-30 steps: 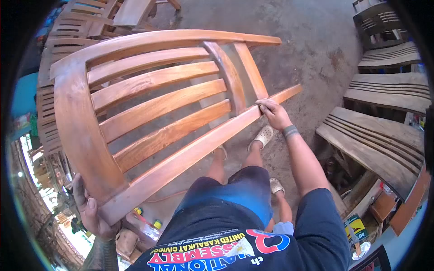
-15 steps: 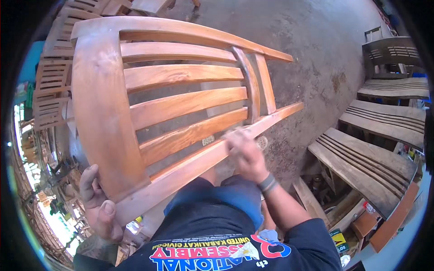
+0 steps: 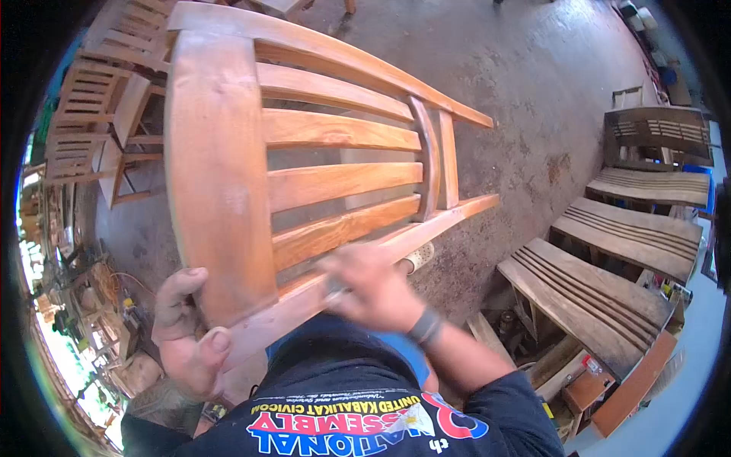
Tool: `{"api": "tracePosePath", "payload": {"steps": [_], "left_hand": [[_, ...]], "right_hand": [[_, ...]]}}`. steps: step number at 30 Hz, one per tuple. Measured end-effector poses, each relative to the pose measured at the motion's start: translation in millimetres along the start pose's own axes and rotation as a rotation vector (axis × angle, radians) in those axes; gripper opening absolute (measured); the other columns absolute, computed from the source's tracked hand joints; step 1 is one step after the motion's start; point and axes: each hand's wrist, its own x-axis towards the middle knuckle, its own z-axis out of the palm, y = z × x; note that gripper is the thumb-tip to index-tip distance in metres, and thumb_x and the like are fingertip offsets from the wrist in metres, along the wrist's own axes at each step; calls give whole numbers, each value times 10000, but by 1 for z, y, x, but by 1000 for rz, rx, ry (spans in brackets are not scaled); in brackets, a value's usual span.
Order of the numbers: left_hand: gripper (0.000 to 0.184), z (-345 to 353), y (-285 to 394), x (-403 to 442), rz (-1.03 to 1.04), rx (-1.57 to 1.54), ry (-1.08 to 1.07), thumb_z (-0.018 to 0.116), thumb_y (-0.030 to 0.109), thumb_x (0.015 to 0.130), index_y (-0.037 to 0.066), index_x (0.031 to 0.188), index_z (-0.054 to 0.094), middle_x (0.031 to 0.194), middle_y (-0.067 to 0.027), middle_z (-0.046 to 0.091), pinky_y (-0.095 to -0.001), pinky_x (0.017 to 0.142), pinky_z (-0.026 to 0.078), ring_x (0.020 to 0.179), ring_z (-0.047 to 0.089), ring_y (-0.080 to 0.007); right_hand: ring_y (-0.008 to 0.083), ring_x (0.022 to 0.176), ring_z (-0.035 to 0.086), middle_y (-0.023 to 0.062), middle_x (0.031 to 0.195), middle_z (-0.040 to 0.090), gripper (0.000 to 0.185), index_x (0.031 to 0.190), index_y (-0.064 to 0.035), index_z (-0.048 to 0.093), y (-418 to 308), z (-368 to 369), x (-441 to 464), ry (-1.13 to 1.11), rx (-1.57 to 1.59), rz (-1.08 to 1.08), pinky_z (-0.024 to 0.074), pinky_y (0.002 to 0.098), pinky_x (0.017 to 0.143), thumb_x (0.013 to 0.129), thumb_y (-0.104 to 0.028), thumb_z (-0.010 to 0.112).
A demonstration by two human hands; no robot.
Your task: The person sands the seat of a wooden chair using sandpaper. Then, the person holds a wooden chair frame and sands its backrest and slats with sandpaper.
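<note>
A wooden chair back frame (image 3: 221,175) with a broad top rail and several curved slats slants across my lap. My left hand (image 3: 190,335) grips its near corner, the thumb and fingers on either side of the wood. My right hand (image 3: 373,286), blurred by motion, is closed over the near side rail (image 3: 415,238). Something small and greyish shows under its fingers, too smeared to name. Pale, dusty patches mark the top rail and the near rail.
Dark slatted wooden panels (image 3: 586,297) stand in a row along the right. Slatted wooden chairs (image 3: 84,114) are stacked at the upper left. Concrete floor (image 3: 525,99) lies beyond the frame. Cluttered items (image 3: 99,320) fill the lower left.
My right hand has slid left along the near rail, toward the top rail. In view, the frame's top-rail end has shifted right, with my left hand still gripping it.
</note>
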Motion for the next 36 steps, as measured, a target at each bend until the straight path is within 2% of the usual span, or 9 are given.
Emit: {"api": "tracePosePath", "payload": {"steps": [5,8,11,15,18,21,29,33,36], "left_hand": [[670,2,-2,2,42,-88,-13,735,135,912,-25,1518,499,1521,-189,548,-436,1245,356,1463,507,-292],[639,2,-3,3,61,-103,-13,729,106,914,-34,1499,514,1514,-184,553,-422,1245,358,1454,521,-275],[613,7,-5,5,77,-174,-21,718,80,920,-38,1489,522,1509,-180,557,-415,1245,358,1459,520,-269],[588,-4,-7,9,67,-154,-82,715,73,930,-31,1480,535,1509,-182,554,-413,1230,374,1454,527,-271],[568,-5,-13,12,97,-241,-103,712,69,938,-18,1475,546,1484,-169,559,-406,1218,381,1437,535,-266],[646,-16,-17,8,86,-16,-135,703,146,912,-4,1510,511,1515,-159,544,-417,1255,333,1472,497,-259],[544,-17,-30,10,109,-141,-102,720,81,946,31,1467,575,1437,-145,555,-393,1167,414,1365,557,-249],[536,-18,-30,11,84,-171,-73,739,104,936,44,1450,599,1403,-142,567,-393,1150,422,1339,568,-242],[553,-16,-36,13,104,-215,-60,758,127,918,39,1442,603,1377,-138,572,-393,1140,425,1317,572,-240]], "right_hand": [[403,1107,666,188,1110,708,581,1355,-55,697,102,-33,-19,-146,60,188,481,533,1058,937,-446,802],[415,1127,650,178,1106,691,683,1374,-10,644,-4,-11,15,-245,12,7,462,553,1067,946,-524,780],[388,1112,666,169,1128,703,706,1445,-31,615,-60,-2,29,-30,-36,-160,484,529,1062,913,-427,855],[401,1141,713,188,1209,767,420,1363,-72,737,105,-30,-14,-165,104,130,561,470,1011,992,-264,785],[414,1157,714,201,1239,773,368,1322,-68,770,102,-35,-23,-128,19,282,557,492,1035,986,-216,772],[396,1267,660,176,1363,709,556,1508,-97,645,-35,-14,28,-272,-37,-2,494,503,1126,959,-30,704],[367,1260,677,224,1338,707,417,1476,-23,658,93,-30,0,-334,75,290,511,508,1121,1078,-125,591],[396,1328,633,223,1383,699,443,1492,-47,649,-62,3,40,-207,232,-64,475,519,1166,1068,-175,639],[398,1389,612,205,1450,691,449,1513,-55,640,-5,-9,18,-256,222,94,459,485,1200,1075,-153,622]]}}
